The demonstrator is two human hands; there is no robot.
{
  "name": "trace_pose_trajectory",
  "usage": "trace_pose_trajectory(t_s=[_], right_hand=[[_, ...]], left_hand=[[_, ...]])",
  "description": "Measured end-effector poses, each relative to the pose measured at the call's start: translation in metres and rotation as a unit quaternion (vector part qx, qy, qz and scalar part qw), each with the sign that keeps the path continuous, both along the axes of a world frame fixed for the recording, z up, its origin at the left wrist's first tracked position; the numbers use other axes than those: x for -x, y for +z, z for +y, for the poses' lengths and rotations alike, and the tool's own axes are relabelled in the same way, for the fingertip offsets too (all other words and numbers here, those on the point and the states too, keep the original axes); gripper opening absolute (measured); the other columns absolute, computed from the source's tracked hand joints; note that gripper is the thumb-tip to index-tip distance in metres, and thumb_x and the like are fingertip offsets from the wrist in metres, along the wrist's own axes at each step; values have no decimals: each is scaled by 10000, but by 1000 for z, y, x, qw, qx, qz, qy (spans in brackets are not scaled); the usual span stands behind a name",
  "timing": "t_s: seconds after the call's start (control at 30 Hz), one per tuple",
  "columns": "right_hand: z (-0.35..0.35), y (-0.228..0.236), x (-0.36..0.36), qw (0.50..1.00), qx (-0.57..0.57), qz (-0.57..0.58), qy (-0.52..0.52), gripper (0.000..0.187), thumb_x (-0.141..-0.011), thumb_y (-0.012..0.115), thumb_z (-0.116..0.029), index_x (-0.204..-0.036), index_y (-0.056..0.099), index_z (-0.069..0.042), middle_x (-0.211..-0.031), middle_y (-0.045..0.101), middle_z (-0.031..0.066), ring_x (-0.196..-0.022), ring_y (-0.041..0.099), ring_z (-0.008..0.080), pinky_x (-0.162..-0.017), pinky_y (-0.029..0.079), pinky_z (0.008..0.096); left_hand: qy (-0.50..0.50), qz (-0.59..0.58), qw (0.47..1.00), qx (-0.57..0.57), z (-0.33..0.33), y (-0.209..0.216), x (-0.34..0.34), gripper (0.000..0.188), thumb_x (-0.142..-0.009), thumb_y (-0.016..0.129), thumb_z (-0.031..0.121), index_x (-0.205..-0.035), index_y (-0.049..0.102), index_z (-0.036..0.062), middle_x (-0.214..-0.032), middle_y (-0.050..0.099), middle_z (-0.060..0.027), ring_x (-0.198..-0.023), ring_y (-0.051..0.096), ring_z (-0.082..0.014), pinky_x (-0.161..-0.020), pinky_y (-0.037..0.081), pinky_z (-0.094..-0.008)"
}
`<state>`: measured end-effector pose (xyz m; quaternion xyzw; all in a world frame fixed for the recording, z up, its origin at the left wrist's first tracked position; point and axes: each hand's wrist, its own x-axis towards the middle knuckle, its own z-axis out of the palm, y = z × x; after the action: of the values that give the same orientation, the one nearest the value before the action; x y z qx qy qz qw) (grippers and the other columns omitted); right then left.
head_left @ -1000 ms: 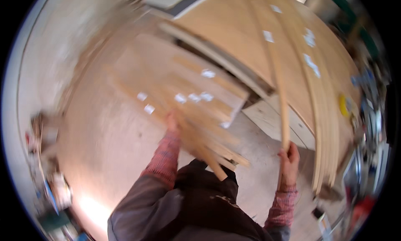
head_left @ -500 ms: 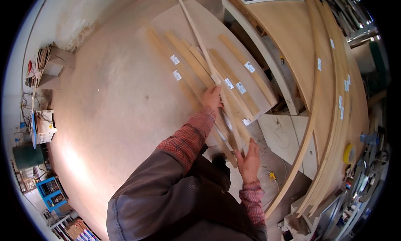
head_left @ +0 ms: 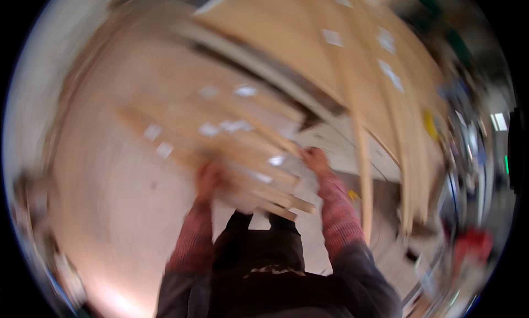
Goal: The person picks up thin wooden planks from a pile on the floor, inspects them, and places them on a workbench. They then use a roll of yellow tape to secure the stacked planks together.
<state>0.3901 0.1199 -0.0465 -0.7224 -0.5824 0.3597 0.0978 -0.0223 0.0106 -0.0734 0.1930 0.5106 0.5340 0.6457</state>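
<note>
The whole picture is smeared by motion. Several flat wooden strips (head_left: pixel 259 131) with white labels lie side by side, slanting from upper left toward me. At the near end of the rightmost strip is my right hand (head_left: pixel 315 159), its fingers closed around that end. My left hand (head_left: pixel 210 177) is over the near left part of the strips; its fingers are too blurred to read. Near my legs, the ends of several strips (head_left: pixel 278 210) stick out unevenly.
On the right stands a workbench (head_left: pixel 275 31) with a wood-coloured top. Long wooden strips (head_left: pixel 355 119) with labels lie along it and reach past its near edge. A yellow tape roll (head_left: pixel 431 124) is at its far right. A red object (head_left: pixel 473 246) shows at lower right.
My view has swung right. The narrow strip I held in both hands is no longer in them. My left hand has drawn back, and my right hand has moved to the rightmost strip's end.
</note>
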Motion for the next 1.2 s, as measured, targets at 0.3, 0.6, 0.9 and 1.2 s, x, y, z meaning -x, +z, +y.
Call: trace_pose_trajectory(t_s=[0.3, 0.6, 0.9, 1.2], right_hand=[[-26, 11, 35, 967, -161, -186, -66, 338, -846, 696, -295, -1095, 641, -73, -1131, 680, 170, -1124, 625, 376, -973, 456, 525], [-164, 202, 30, 942, -266, 199, -47, 226, -857, 696, -130, -1062, 651, -48, -963, 661, 164, -933, 666, 341, -772, 551, 441], [-297, 196, -240, 648, -353, 108, -667, 395, -979, 672, -196, -1321, 547, -43, -1160, 679, 69, -1027, 656, 198, -782, 516, 309], [-278, 179, -291, 634, -267, 471, -553, 305, -942, 731, -169, -1194, 599, -57, -964, 683, 35, -800, 668, 100, -641, 537, 250]], left_hand=[[-18, 226, 962, 155, -43, 80, 31, 312, -998, 610, 385, -1138, 619, 106, -1061, 633, -46, -841, 702, -211, -545, 553, -300], [-176, 385, 888, -182, 86, 190, -114, 314, -1059, 543, 249, -1259, 614, 18, -1098, 669, -68, -978, 656, -161, -763, 519, -275], [-446, 33, 891, -81, 60, 269, -427, 299, -1049, 565, 280, -1224, 595, 40, -1202, 609, -105, -1137, 633, -261, -870, 546, -436], [-446, -72, 880, 144, 51, 202, -549, 305, -1033, 587, 370, -1187, 596, 106, -1148, 668, -68, -1159, 617, -265, -911, 516, -501]])
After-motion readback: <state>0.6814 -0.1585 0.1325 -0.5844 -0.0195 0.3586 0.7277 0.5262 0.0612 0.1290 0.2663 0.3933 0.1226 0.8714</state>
